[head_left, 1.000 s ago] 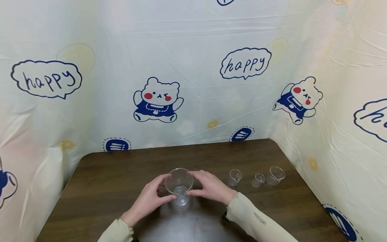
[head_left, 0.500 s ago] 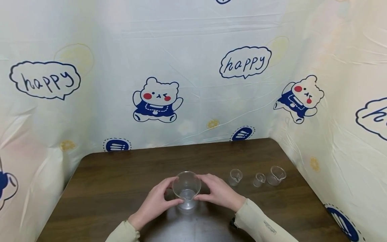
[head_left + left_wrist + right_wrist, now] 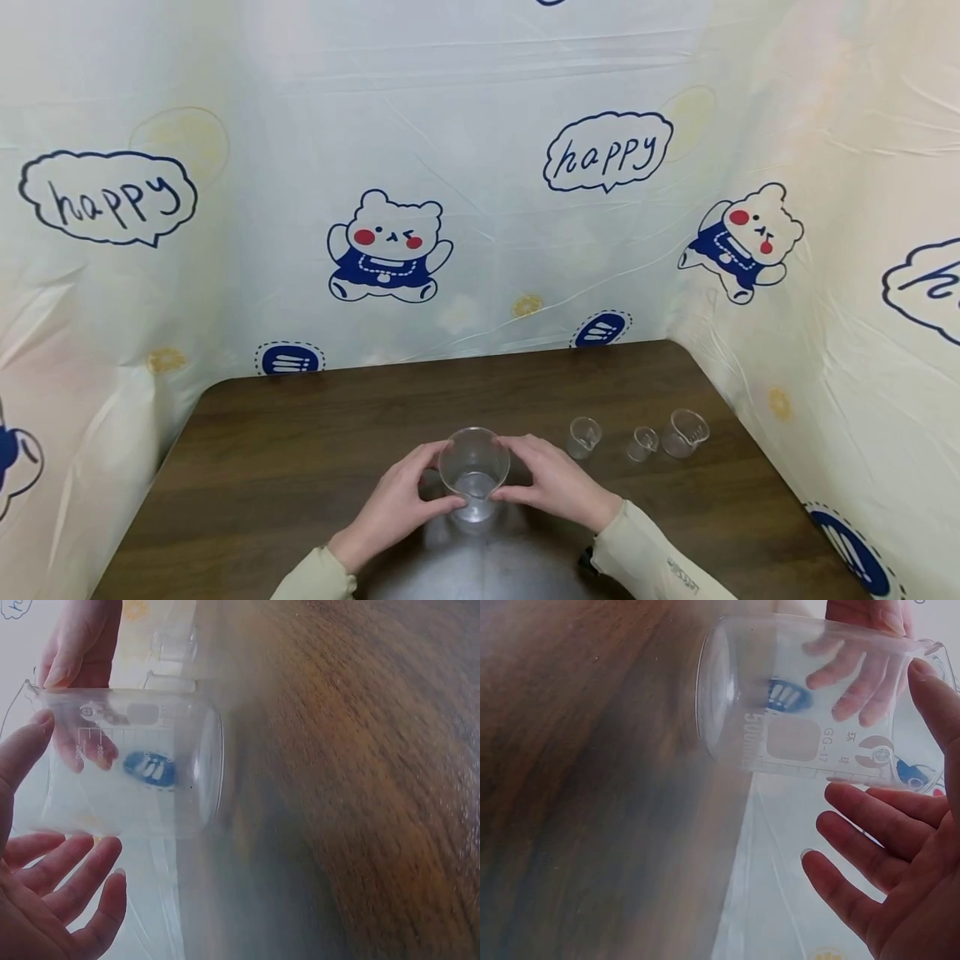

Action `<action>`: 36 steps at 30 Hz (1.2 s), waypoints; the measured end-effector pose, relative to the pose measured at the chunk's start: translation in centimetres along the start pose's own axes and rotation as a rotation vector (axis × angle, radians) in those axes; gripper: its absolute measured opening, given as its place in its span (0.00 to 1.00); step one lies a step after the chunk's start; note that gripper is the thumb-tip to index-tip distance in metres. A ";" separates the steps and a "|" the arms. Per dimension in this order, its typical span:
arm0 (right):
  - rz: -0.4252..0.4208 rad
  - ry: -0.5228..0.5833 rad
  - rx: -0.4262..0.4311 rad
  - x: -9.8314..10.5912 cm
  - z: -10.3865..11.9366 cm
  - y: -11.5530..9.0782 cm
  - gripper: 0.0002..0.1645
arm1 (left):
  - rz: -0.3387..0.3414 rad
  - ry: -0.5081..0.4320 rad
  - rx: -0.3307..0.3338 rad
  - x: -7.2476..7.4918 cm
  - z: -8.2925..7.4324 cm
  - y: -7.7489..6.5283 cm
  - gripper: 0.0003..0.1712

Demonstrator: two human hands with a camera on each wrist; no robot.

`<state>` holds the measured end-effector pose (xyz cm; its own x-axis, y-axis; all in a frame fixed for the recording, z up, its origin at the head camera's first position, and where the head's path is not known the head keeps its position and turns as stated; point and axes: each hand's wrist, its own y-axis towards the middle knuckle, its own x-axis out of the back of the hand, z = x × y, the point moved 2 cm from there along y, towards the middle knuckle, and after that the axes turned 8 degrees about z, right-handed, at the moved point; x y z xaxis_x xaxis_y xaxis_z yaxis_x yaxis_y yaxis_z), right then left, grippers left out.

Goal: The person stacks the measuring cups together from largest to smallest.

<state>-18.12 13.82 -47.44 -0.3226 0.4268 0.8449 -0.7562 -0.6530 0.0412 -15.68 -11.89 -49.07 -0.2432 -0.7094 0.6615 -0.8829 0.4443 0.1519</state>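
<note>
A large clear glass beaker [image 3: 474, 473] with white printed markings is upright in front of me, its base low over the brown table. My left hand [image 3: 399, 500] grips its left side near the rim, thumb at the front and fingers round the far side. From the right, my right hand [image 3: 558, 485] holds it the same way. White graduation lines show on the beaker [image 3: 161, 796] in the left wrist view. In the right wrist view the beaker [image 3: 739, 694] bears a "500" mark, and its spout lies close to my right thumb.
To the right of my hands stand three smaller beakers: one small beaker [image 3: 583, 439], a tinier beaker [image 3: 642, 445] and a wider beaker [image 3: 684, 435] near the right edge. Printed curtains [image 3: 495, 250] hang behind and beside the dark wood table [image 3: 300, 442].
Both hands have moved the large beaker a little to the right and slightly nearer to me, keeping the same grip. The smaller beakers have stayed put.
</note>
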 end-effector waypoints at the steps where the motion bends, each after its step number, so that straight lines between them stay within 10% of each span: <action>1: -0.003 0.002 0.000 0.0 0.0 -0.1 0.44 | 0.001 0.006 -0.004 -0.1 0.0 0.0 0.43; 13: -0.031 0.007 0.014 -0.4 -0.6 -0.3 0.42 | -0.024 0.036 -0.036 -0.6 0.5 0.2 0.43; 36: 0.010 0.071 -0.041 -0.6 -0.9 -0.8 0.43 | 0.106 -0.188 0.030 -2.4 1.0 0.9 0.53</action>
<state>-17.85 14.67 -48.47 -0.3691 0.4647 0.8049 -0.7750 -0.6318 0.0093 -16.30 -10.32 -51.19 -0.4031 -0.7504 0.5238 -0.8595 0.5070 0.0648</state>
